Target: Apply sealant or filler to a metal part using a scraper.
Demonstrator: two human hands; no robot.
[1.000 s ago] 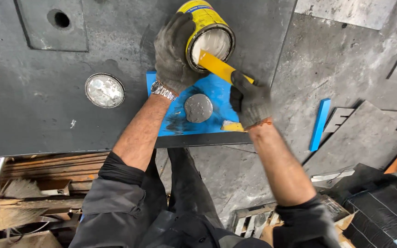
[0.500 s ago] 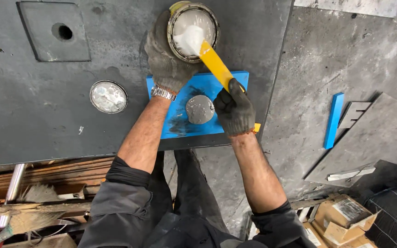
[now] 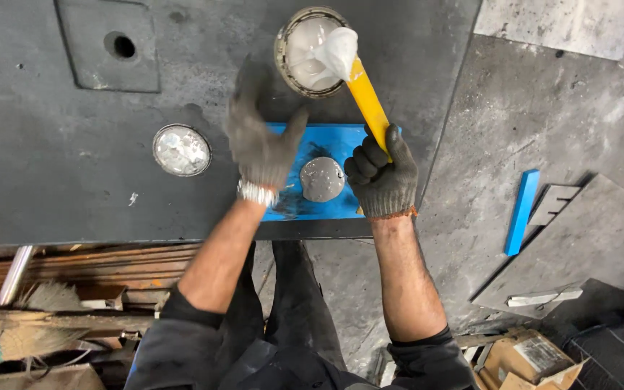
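A workshop, and a rough one: a dark, stained slab bench (image 3: 52, 188) with a square cut-out and a drilled hole (image 3: 120, 45) at far left. To the right, a scuffed grey concrete floor (image 3: 543, 108) with stone offcuts (image 3: 579, 238) lying loose and a blue strip (image 3: 521, 211) beside them. Near left, under the bench, stacked timber (image 3: 88, 267), a metal pipe (image 3: 10, 278) and a brush (image 3: 45, 296). Near right, cardboard boxes (image 3: 521, 357). Both of the person's hands are in grimy work gloves (image 3: 384, 180), and dust and smears are everywhere.
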